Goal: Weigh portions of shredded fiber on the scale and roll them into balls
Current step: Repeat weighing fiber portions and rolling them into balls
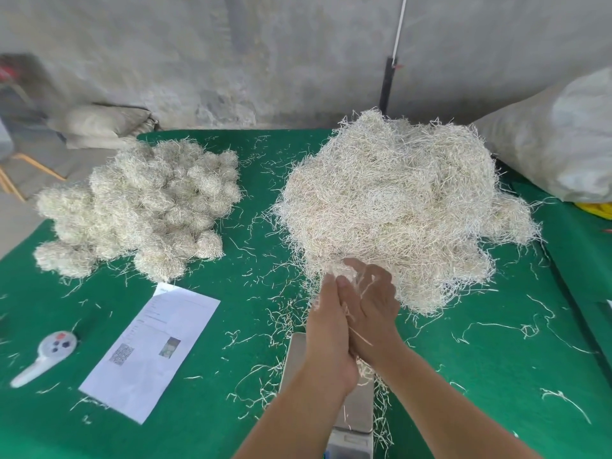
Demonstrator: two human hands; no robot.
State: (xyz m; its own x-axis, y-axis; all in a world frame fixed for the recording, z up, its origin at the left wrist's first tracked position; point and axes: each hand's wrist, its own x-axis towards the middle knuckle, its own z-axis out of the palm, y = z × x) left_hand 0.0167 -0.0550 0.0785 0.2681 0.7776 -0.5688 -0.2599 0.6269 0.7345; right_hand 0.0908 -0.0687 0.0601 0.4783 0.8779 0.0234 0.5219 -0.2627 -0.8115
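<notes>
We pressed a wad of fiber (341, 271) between our left hand (328, 329) and right hand (374, 306), fingers (356, 265) clamped on it, above the scale (294, 356) on the desk (231, 326).

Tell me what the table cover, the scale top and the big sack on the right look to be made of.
Table cover: green felt-like cloth, matte and fuzzy, with loose strands lying on it.
Scale top: likely brushed steel, grey with a dull sheen; both hands hide most of it.
Sack: probably woven plastic, whitish, slightly glossy and creased; the weave is too fine to confirm.
</notes>
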